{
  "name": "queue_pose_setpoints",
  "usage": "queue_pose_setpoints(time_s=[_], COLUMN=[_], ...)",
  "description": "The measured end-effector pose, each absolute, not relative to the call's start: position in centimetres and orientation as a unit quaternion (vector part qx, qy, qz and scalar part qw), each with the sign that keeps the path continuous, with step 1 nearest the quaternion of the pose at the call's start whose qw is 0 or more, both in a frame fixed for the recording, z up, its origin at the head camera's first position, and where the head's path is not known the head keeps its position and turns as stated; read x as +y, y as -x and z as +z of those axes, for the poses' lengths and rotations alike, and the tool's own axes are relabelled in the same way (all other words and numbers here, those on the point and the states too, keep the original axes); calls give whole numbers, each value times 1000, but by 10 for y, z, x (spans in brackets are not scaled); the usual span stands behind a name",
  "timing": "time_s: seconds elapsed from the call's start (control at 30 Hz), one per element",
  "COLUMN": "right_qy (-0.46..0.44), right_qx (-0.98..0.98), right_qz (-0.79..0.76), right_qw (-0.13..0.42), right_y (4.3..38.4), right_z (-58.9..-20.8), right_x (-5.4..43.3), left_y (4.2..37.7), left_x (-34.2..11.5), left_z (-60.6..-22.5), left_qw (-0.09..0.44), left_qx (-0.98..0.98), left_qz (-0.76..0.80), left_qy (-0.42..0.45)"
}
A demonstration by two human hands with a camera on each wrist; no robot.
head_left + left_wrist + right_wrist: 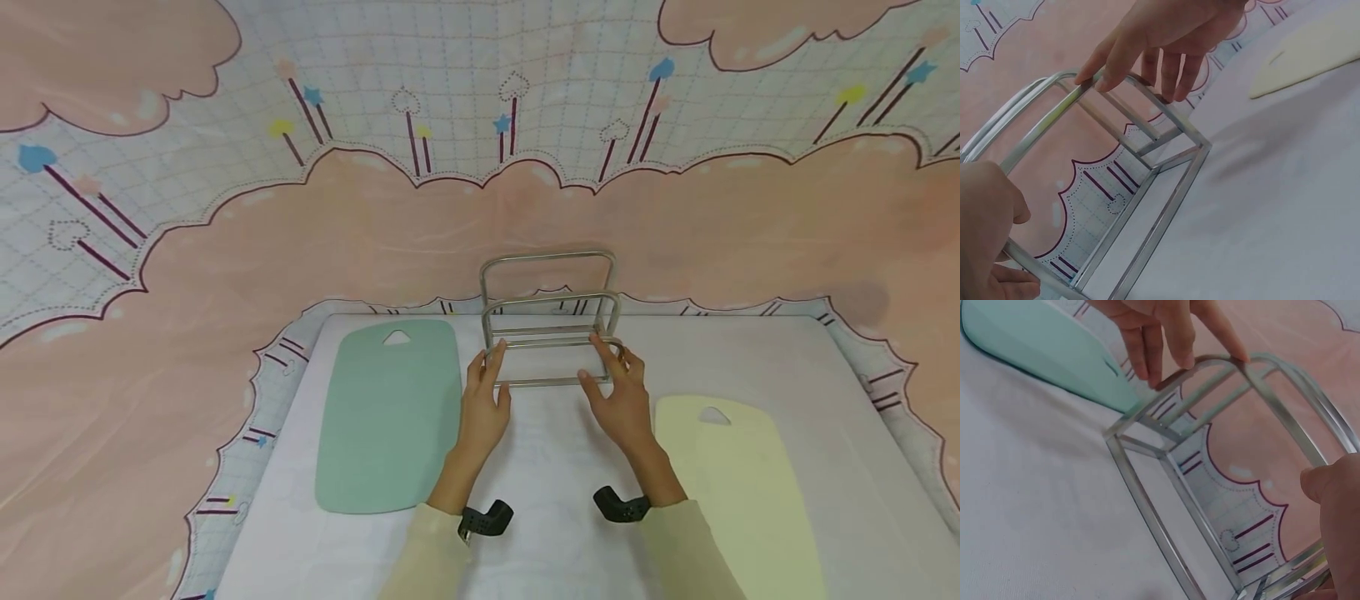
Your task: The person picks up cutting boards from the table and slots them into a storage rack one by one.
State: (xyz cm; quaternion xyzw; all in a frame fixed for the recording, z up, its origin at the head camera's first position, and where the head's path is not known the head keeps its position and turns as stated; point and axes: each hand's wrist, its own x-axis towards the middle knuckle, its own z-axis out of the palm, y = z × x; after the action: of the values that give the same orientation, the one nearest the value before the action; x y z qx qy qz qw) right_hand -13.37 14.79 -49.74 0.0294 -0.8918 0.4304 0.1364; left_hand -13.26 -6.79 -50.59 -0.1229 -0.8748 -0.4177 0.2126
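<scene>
A silver metal wire rack (555,382) with several upright hoops stands near the far edge of the white surface. At its left end my left hand (483,417) holds the front hoop, fingers outside and thumb on the inner side. My right hand (622,408) holds the same hoop at the right end, index finger stretched along the top corner. In the left wrist view, the hoop's tube passes between the left thumb and fingers. The right wrist view has the right hand (1341,515) partly cut off at the edge, its thumb against the tube.
A green cutting board (386,425) lies flat left of the rack. To the right, a pale yellow cutting board (738,492) lies nearer the front. Both have a handle hole. A patterned pink and white cloth (420,233) spreads behind and around the white tabletop (547,467).
</scene>
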Motion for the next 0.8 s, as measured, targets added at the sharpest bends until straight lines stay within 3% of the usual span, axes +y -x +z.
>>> queue_pose_setpoints(time_s=[0.8], right_qy=[-38], right_qx=[-880], right_qz=[444], right_qw=[164], right_y=[119], right_z=[-497], right_x=[133], left_y=[132], left_x=[-93], left_z=[-499], left_qw=[185], left_qx=[-851], left_qz=[-470], left_qy=[143])
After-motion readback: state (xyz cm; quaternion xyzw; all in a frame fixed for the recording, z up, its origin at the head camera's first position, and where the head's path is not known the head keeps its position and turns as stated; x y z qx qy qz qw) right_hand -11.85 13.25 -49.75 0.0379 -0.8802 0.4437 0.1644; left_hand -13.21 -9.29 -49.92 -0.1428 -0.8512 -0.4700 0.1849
